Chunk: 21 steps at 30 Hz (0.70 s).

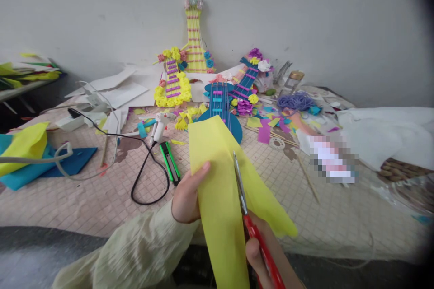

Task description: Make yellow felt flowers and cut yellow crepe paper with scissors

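My left hand (186, 196) pinches the left edge of a long yellow crepe paper sheet (217, 189), thumb on top. Red-handled scissors (249, 219) are gripped in my right hand (262, 253) at the bottom. Their steel blades run up into the sheet, splitting it lengthwise; the right strip sags away to the right. Most of my right hand is hidden behind the paper and the handles.
On the tiled floor lie a white glue gun (158, 127) with a black cord, a green utility knife (170, 160), paper guitars (219, 104) decorated with flowers, coloured scraps, purple yarn (295, 100), wooden sticks, blue and yellow sheets (30, 153) at left, white cloth (383, 133) at right.
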Motion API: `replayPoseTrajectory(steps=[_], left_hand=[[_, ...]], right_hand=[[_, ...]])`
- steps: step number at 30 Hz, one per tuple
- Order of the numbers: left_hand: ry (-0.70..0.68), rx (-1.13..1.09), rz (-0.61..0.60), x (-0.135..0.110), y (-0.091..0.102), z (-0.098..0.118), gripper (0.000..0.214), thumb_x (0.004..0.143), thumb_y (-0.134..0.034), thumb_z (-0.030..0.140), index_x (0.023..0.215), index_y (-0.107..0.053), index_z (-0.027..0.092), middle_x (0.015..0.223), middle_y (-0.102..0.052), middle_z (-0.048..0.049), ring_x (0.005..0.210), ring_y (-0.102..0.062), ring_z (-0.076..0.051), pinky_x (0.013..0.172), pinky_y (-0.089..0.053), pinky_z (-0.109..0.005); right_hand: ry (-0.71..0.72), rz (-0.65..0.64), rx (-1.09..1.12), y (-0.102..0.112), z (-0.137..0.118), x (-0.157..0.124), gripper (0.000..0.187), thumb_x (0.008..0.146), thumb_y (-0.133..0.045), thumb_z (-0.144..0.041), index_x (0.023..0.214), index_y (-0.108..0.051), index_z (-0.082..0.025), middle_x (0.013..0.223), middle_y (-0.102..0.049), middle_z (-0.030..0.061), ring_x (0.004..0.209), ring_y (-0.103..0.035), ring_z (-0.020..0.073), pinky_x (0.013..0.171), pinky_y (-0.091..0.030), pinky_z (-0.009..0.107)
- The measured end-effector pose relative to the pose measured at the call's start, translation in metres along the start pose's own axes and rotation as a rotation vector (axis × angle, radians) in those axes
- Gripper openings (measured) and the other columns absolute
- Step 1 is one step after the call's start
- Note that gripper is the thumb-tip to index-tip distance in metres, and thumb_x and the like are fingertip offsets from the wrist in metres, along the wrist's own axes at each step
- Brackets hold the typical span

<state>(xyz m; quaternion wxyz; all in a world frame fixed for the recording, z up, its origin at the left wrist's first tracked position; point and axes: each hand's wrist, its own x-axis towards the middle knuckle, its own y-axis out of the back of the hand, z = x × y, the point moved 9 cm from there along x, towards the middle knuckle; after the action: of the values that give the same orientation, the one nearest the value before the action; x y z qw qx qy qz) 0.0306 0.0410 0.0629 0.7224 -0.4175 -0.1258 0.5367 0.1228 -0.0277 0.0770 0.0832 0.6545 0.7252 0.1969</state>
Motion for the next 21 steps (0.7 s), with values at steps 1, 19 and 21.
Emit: replayPoseTrajectory(steps=[1,19,21], left_hand=[[-0.001,-0.004,-0.014,-0.001,-0.002,0.000,0.024,0.078,-0.053,0.028,0.094,-0.062,0.013,0.077,-0.069,-0.0079,0.066,-0.064,-0.020,0.062,-0.049,-0.028],[-0.023,-0.087,-0.132,0.008,-0.028,0.017,0.022,0.077,-0.054,0.031,0.082,-0.065,0.013,0.075,-0.070,-0.0042,0.067,-0.065,-0.016,0.062,-0.051,-0.023],[-0.016,-0.082,-0.132,0.006,-0.032,0.017,0.023,0.077,-0.054,0.032,0.082,-0.065,0.012,0.075,-0.070,-0.0046,0.066,-0.065,-0.016,0.062,-0.051,-0.023]], right_hand=[[-0.005,-0.002,-0.003,0.001,0.000,0.000,0.055,0.080,-0.026,-0.062,0.091,-0.060,-0.020,0.061,-0.062,0.0039,0.059,-0.059,0.0197,0.060,-0.050,0.026],[0.030,-0.072,0.117,0.006,-0.017,0.016,0.061,0.074,-0.029,-0.068,0.107,-0.054,-0.023,0.087,-0.067,0.0038,0.079,-0.062,0.0204,0.071,-0.050,0.025],[0.014,-0.072,0.094,0.008,-0.016,0.016,0.062,0.074,-0.026,-0.070,0.104,-0.054,-0.023,0.080,-0.066,0.0028,0.073,-0.062,0.0196,0.068,-0.050,0.024]])
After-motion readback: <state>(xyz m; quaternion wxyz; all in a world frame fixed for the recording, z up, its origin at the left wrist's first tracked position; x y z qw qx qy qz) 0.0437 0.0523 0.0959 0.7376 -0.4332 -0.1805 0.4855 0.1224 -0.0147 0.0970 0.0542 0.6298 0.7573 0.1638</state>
